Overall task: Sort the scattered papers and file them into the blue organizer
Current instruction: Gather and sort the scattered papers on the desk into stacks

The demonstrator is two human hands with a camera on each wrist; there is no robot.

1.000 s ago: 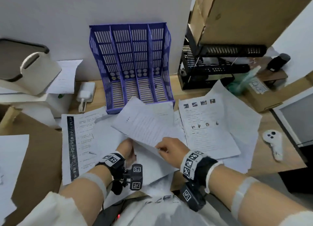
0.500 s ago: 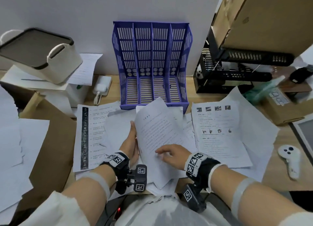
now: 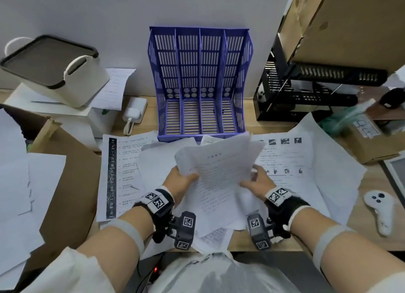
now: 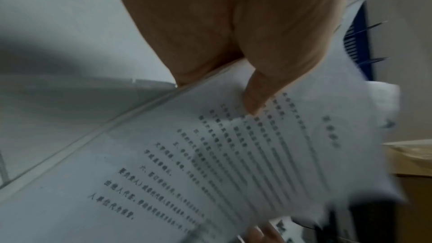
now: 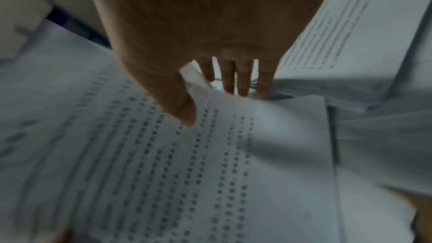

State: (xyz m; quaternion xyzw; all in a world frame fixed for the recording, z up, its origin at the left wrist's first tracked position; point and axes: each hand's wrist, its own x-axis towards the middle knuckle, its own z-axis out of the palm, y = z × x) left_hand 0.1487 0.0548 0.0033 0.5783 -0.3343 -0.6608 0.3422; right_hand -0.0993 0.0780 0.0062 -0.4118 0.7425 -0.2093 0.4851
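The blue organizer (image 3: 200, 84) stands against the wall with its slots bare. In front of it both hands hold a small stack of printed sheets (image 3: 219, 174) lifted off the desk. My left hand (image 3: 183, 182) pinches the stack's left edge, thumb on top (image 4: 254, 97). My right hand (image 3: 255, 182) grips the right edge, thumb on the printed face (image 5: 184, 112) and fingers beneath. More papers lie scattered on the desk: a sheet with a black side strip (image 3: 122, 174) at the left and a sheet with small photos (image 3: 285, 159) at the right.
A cream storage box (image 3: 54, 71) sits on a white box at the back left, with a white charger (image 3: 133, 112) beside it. A black wire rack (image 3: 306, 95) and cardboard boxes (image 3: 350, 25) stand at the right. A white controller (image 3: 381, 211) lies near the desk's right edge.
The stack has come up off the desk and turned upright between both hands. My right hand moved from resting on the sheet to gripping its right edge. The view shifted left.
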